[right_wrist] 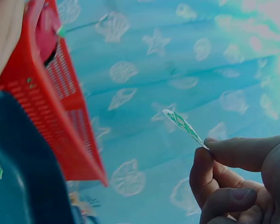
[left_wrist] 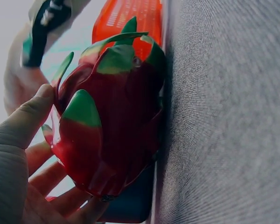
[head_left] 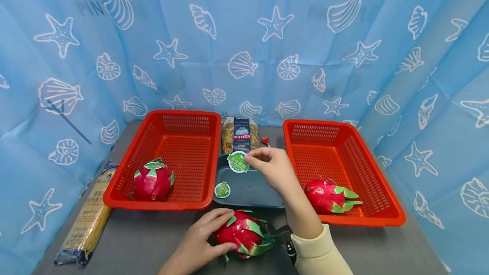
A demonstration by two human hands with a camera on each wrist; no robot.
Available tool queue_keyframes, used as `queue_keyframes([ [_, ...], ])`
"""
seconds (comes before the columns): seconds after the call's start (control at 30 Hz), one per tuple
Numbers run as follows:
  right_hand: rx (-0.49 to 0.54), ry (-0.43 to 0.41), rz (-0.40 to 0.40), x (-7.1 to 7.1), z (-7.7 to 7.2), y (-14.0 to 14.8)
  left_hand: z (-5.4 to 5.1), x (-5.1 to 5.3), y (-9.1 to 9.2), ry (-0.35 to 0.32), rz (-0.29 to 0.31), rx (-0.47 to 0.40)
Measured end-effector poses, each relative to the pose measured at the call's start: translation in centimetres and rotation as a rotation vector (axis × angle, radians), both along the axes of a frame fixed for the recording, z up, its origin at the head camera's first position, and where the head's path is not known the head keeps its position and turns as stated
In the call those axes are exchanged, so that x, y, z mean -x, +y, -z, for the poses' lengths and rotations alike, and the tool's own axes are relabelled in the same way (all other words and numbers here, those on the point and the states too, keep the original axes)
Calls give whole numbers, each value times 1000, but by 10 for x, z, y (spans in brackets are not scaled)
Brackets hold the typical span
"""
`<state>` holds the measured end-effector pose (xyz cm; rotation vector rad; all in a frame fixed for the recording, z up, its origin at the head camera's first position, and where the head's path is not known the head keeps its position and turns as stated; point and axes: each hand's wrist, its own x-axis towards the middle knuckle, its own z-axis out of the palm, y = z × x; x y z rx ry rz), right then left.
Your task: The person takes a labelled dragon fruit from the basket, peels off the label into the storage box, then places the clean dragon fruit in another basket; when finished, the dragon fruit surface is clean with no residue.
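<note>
Near the close edge of the worktop (head_left: 137,241), just in front of the dark tray (head_left: 250,192), a red dragon fruit (head_left: 237,232) lies on its side, leafy end to the right. The left hand (head_left: 200,237) has its grip curled about the blunt end, thumb on the near side and fingers on the far side; the right hand (head_left: 271,166) has its grip clamped, thumb against fingertips, on the edge of a green-and-white sticker (head_left: 237,161) held up over the tray. The step in hand looks like labelling the fruit. To do it well, hold the sticker only by that edge, so the adhesive face is barely touched, and choose a smooth patch of skin between the scales, since a raised tip would likely lift the rim. Lay the free edge down first, then smooth back toward the pinch before letting go. The left hand should brace the fruit, because a rounded body may roll under pressing. Mind the black wrist mount (head_left: 280,236), which sits by the leaf tips and could catch them.
</note>
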<state>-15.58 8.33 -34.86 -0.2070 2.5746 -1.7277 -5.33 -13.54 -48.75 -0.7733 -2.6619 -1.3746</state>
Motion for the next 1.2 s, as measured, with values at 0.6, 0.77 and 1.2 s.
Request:
queue_keyframes([
  [0.6,-352,-377,-61,82,76,-24,-1,0,1,-13,-22,41],
  [0.77,-370,-449,-101,89,86,-25,-1,-1,1,-18,-18,38],
  [1.2,-386,-461,-178,79,76,-24,2,0,0,1,-11,18],
])
